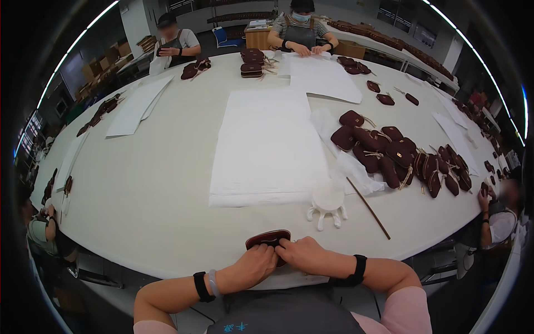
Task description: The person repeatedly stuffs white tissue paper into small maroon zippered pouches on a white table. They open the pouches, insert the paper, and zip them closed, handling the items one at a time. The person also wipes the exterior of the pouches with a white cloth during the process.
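Note:
A small dark red zip pouch (268, 237) lies at the table's near edge, its mouth spread and a dark inside showing. My left hand (256, 267) is closed on its near left side, fingers bent into the opening. Close beside it, my right hand (303, 255) grips the right side, its fingertips also at the mouth. The two hands nearly touch. What the fingertips pinch inside is hidden. Just beyond my right hand rests a white glove (327, 201) with its fingers toward me. A thin brown stick (368, 208) lies slanted to its right.
White paper sheets (267, 145) cover the middle of the large pale table (161, 206). Right of them a heap of dark red pouches (384, 149) sits partly on crumpled white paper. More pouches (252, 63) are stacked at the far side. Several co-workers sit around the table.

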Tool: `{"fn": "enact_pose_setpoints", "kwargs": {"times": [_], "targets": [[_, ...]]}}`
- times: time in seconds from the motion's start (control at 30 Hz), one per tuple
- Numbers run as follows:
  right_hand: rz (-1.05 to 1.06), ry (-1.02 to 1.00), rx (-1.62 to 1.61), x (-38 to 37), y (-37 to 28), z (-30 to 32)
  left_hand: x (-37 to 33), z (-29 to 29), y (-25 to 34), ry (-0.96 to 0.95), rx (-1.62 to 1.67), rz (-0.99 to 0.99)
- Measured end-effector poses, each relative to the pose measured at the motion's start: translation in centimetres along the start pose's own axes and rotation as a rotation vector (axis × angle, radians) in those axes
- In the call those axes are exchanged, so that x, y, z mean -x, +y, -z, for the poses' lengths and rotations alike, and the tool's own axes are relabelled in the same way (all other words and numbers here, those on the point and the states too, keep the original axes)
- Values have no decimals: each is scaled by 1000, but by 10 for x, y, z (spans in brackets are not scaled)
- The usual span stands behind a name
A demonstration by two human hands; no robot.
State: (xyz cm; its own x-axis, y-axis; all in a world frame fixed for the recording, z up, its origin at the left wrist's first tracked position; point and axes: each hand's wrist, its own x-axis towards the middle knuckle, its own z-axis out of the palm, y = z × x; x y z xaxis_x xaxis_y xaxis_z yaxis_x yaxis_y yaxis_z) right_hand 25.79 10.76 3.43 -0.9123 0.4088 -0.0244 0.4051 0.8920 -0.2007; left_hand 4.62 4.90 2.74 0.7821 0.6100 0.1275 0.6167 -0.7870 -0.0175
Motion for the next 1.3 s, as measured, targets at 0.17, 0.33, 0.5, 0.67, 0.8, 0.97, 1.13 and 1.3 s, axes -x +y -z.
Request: {"fn": "enact_pose_setpoints", "kwargs": {"times": [0.17, 0.33, 0.5, 0.67, 0.8, 0.97, 1.13, 1.3], "targets": [[100, 25, -2, 4, 6, -5, 9, 3, 2, 31, 148, 40], [160, -23, 38, 14, -1, 3, 13, 5, -1, 12, 202, 60], [108, -5, 155, 3, 5, 13, -8, 11, -18, -19, 83, 60], [50, 76, 230, -34, 25, 21, -12, -12, -51, 83, -12, 207], [73, 35, 170, -43, 30, 19, -18, -36, -49, 83, 133, 330], [148, -42, 141, -35, 28, 20, -4, -40, -37, 146, 139, 288], [82, -114, 105, -25, 21, 18, -6, -41, -29, 74, 74, 205], [60, -57, 22, -20, 23, 10, -19, -18, -34, -126, 158, 222]]}}
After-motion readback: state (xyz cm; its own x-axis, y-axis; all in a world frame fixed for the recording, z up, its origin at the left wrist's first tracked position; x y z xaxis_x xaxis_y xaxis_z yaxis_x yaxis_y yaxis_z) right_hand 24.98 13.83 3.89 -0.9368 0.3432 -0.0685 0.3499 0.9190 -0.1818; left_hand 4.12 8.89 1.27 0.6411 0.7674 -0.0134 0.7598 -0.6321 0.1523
